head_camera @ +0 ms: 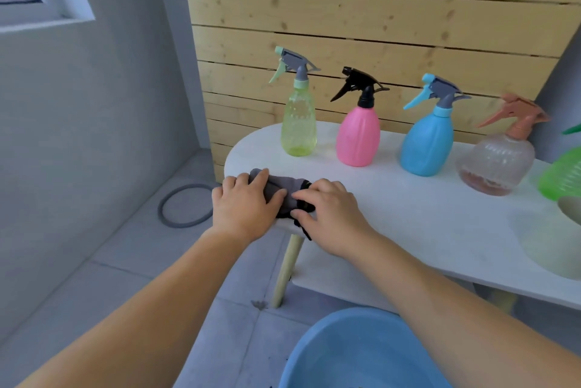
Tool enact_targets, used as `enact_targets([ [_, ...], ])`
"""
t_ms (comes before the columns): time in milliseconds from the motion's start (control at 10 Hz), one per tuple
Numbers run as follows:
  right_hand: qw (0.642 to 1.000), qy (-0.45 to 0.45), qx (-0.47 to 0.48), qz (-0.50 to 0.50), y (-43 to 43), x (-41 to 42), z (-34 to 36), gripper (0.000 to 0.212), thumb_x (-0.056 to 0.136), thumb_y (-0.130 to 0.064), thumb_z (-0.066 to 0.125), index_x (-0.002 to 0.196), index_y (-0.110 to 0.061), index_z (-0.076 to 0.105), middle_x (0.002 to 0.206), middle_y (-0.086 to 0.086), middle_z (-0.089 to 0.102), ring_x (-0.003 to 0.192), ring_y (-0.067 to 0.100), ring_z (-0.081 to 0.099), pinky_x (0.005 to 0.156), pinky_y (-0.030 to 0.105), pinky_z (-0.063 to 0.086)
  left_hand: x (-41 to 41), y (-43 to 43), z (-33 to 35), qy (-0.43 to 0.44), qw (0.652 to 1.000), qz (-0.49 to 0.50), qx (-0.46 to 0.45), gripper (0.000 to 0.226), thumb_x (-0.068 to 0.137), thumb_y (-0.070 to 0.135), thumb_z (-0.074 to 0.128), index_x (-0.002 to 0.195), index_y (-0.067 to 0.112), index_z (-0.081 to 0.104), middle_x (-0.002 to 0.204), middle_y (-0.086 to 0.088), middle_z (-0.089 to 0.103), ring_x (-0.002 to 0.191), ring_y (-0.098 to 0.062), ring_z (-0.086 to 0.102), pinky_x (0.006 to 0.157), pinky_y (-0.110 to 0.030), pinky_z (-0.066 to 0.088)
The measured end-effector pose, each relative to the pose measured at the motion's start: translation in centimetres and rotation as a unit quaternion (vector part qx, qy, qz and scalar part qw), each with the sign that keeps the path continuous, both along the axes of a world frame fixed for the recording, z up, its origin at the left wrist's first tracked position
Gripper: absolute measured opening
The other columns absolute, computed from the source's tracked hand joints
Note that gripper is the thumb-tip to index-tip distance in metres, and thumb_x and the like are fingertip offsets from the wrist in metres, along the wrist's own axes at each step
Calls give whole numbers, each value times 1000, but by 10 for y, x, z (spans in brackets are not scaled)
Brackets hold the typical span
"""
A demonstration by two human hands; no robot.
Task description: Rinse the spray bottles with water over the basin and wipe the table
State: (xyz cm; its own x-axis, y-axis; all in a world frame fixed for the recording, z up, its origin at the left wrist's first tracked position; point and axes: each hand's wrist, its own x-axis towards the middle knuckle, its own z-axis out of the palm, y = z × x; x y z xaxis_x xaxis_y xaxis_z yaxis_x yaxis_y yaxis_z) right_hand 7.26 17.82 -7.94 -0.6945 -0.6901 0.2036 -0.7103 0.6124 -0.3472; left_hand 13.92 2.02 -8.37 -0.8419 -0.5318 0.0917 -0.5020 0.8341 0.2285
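A grey cloth (pixel 280 189) with a dark edge lies at the left front corner of the white table (pixel 424 217). My left hand (pixel 243 205) lies flat on the cloth's left part, fingers spread. My right hand (pixel 330 214) presses its right part with bent fingers. Along the table's back stand spray bottles: a yellow-green one (pixel 298 123), a pink one (pixel 357 136), a blue one (pixel 428 142) and a clear one with an orange trigger (pixel 496 161). A green bottle (pixel 562 177) is cut off at the right edge. A blue basin (pixel 361 353) sits on the floor below.
A wooden plank wall (pixel 361 26) backs the table. A grey ring (pixel 185 206) lies on the tiled floor to the left. The table's wooden leg (pixel 286 271) stands under the corner, with a lower white shelf (pixel 339 280) beside it.
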Motion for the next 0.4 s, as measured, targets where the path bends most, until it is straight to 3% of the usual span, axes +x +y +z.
enact_targets([
  [200, 1000, 13, -14, -10, -6, -1, -5, 36, 93, -43, 57, 127, -33, 60, 117, -2, 52, 112, 24, 46, 96, 38, 39, 0, -5, 2, 16, 1000, 1, 10, 65, 98, 68, 36, 152, 32, 38, 148, -1, 51, 138, -30, 36, 107, -45, 28],
  [400, 999, -27, -34, 11, 4, 1, -2, 41, 95, -41, 55, 135, -30, 56, 125, -3, 50, 120, 21, 43, 104, 36, 36, -2, 1, 9, 40, 999, 5, 2, 65, 100, 65, 35, 158, 36, 29, 157, -6, 39, 144, -32, 28, 113, -49, 22],
])
